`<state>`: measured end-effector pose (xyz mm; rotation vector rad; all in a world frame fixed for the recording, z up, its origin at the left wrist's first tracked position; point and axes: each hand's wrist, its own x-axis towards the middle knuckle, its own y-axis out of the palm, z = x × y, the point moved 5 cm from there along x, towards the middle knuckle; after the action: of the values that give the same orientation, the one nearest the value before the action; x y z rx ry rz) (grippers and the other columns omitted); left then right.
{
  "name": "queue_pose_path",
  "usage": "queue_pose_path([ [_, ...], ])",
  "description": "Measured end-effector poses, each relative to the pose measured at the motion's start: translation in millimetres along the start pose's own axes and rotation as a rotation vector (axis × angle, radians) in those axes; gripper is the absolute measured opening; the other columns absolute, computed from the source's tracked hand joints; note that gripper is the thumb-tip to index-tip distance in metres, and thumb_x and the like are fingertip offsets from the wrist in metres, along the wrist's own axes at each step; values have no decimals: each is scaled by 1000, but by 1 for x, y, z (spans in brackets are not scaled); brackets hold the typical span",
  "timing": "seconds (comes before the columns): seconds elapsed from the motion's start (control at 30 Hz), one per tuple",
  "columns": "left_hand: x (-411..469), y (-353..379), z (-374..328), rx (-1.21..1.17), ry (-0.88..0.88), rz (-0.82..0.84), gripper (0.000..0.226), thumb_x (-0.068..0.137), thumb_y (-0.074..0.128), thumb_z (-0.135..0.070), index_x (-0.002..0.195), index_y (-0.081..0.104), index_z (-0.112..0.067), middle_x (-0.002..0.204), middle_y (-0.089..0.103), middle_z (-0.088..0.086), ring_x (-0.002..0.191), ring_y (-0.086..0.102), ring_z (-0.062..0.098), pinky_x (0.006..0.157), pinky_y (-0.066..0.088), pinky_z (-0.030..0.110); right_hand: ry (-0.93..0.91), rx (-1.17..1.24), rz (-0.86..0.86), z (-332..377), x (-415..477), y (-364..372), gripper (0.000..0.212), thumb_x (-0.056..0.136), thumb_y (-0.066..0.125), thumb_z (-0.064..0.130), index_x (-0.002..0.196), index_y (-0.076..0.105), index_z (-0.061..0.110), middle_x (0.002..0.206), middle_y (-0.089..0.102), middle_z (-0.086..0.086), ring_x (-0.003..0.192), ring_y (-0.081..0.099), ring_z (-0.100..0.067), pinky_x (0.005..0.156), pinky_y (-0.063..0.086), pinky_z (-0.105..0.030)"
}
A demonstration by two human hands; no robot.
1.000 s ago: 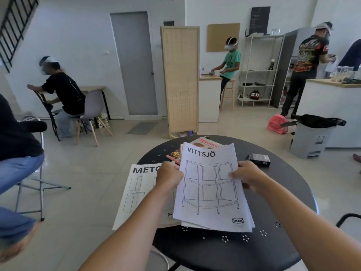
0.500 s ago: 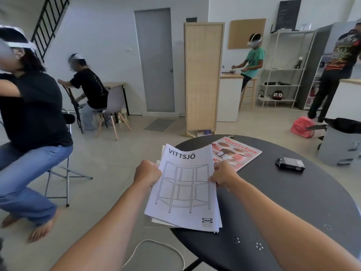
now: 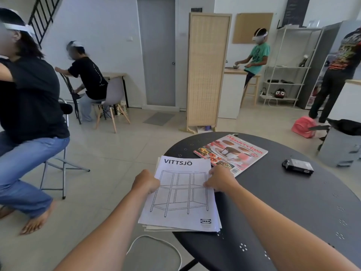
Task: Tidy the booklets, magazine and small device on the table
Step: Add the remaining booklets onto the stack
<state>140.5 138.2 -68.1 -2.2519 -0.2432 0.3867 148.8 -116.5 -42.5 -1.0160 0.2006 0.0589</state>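
My left hand (image 3: 146, 181) and right hand (image 3: 219, 179) grip the booklet stack (image 3: 180, 196) by its side edges, overhanging the table's (image 3: 293, 208) near-left rim. Magazine (image 3: 231, 152) lies just beyond; small device (image 3: 298, 166) far right.

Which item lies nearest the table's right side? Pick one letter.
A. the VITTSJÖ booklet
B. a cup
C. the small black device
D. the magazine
C: the small black device sits alone on the table, right of the magazine, while both hands hold the VITTSJÖ booklet at the left edge.
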Motion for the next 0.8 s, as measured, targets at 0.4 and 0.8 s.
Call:
queue_pose_path([
  [0.4,-7,-4,-9,41,22,-119,24,81,55,-18,103,55,-8,111,57,13,95,57,32,64,44,32,-72,-25,-195,-22,5,-15,32,86,65,37,107,65,14,111,67,-4,84,56,-18,70,48,-31],
  [0.8,-24,28,-86,38,382,-263,32,92,57,-18,124,56,-16,127,49,8,119,44,25,83,41,33,-168,-221,-252,-55,26,-29,46,87,61,42,126,56,18,131,53,0,119,52,-25,92,49,-42],
])
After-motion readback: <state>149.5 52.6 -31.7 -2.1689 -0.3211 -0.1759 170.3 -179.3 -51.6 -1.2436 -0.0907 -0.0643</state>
